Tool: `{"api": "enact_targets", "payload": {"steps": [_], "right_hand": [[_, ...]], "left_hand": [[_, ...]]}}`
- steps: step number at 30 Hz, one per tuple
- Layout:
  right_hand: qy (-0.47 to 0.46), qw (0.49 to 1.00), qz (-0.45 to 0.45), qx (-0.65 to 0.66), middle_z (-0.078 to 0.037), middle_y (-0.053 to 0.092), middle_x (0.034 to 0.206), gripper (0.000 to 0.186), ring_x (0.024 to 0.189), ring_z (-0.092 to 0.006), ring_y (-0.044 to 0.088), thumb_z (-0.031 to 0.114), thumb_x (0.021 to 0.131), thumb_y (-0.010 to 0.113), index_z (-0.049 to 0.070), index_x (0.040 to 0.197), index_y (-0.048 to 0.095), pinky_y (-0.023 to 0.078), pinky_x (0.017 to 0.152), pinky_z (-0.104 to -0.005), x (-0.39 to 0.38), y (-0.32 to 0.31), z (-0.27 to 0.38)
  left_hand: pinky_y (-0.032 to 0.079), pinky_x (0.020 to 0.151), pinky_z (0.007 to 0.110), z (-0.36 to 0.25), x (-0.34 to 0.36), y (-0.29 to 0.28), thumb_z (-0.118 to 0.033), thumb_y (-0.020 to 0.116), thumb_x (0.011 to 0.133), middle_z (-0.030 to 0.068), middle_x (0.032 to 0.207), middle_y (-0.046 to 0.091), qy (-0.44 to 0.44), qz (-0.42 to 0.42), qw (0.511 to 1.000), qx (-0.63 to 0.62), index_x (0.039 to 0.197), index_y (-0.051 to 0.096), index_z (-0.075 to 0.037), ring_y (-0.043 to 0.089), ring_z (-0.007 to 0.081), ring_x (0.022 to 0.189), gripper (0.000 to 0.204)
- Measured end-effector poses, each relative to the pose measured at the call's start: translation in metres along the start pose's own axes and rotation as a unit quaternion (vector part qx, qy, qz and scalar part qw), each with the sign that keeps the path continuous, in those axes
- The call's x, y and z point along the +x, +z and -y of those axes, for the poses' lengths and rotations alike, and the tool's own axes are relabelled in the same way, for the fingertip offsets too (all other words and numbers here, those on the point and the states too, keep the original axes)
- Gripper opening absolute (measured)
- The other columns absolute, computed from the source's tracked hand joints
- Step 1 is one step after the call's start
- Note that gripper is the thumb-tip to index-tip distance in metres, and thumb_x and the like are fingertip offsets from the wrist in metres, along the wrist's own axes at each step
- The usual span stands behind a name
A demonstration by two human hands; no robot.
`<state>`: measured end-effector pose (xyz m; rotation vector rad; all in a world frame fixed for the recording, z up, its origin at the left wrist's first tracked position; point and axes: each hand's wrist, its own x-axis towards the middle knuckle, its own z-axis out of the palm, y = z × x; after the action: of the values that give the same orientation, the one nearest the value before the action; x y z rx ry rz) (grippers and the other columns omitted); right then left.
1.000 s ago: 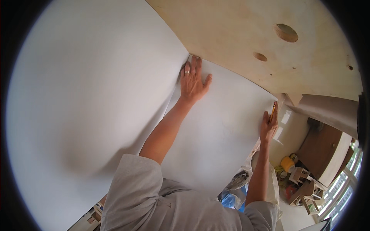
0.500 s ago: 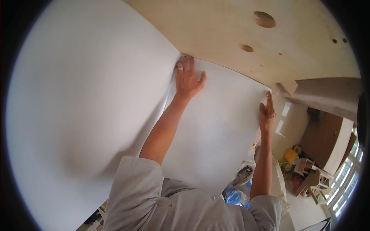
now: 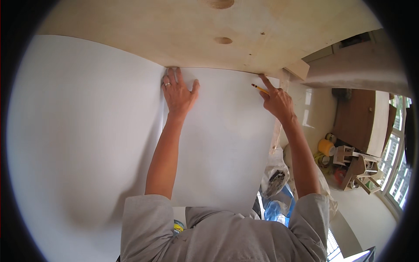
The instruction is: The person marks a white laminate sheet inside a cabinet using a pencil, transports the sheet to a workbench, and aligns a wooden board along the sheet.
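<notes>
A white panel (image 3: 214, 144) stretches in front of me, its far edge meeting a pale plywood board (image 3: 174, 26). Another large white panel (image 3: 87, 122) joins it along the left side. My left hand (image 3: 178, 99) lies flat and open on the middle panel, fingertips at the corner where the three boards meet. Near the panel's far right corner, my right hand (image 3: 281, 105) has its index finger stretched to the joint with the plywood. Tucked in that hand is a yellow pencil (image 3: 259, 88), pointing left; the other fingers curl around it.
Round holes such as one hole (image 3: 223, 40) pierce the plywood. Below my right forearm lie clear plastic wrapping (image 3: 276, 168) and a blue bag (image 3: 279, 209). Farther right are a yellow container (image 3: 325, 147), a brown board (image 3: 355, 120), small wooden pieces (image 3: 358, 168) and a window (image 3: 395, 161).
My view has shifted, moving the boards left in the picture. My right hand has gone from the panel's right edge to its far edge, and the pencil now shows. My left hand stays at the corner.
</notes>
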<state>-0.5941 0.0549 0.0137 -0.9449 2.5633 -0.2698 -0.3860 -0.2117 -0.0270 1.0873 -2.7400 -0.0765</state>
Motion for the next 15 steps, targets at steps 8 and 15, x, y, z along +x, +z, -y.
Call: {"api": "enact_targets", "payload": {"steps": [8,15], "right_hand": [[-0.038,0.997,0.023,-0.067,-0.021,0.074,0.079,0.081,0.073,-0.041,0.075,0.014,0.094,0.073,0.019,0.166,0.035,0.06,0.068,-0.0529,0.008,0.013,-0.005],[-0.041,0.998,0.007,-0.042,-0.021,0.075,0.081,0.084,0.072,-0.0404,0.075,0.011,0.091,0.072,0.01,0.166,0.033,0.06,0.066,-0.0515,0.007,0.015,0.01]], "left_hand": [[0.037,0.114,0.059,0.002,-0.003,0.002,-0.064,0.065,0.095,0.0297,0.161,0.039,0.028,-0.019,0.999,0.003,0.158,0.043,-0.005,0.042,0.0463,0.138,0.089],[0.041,0.111,0.06,0.006,0.0,-0.012,-0.068,0.066,0.093,0.0339,0.16,0.037,0.056,0.014,0.998,0.019,0.16,0.047,-0.025,0.045,0.051,0.134,0.082]]}}
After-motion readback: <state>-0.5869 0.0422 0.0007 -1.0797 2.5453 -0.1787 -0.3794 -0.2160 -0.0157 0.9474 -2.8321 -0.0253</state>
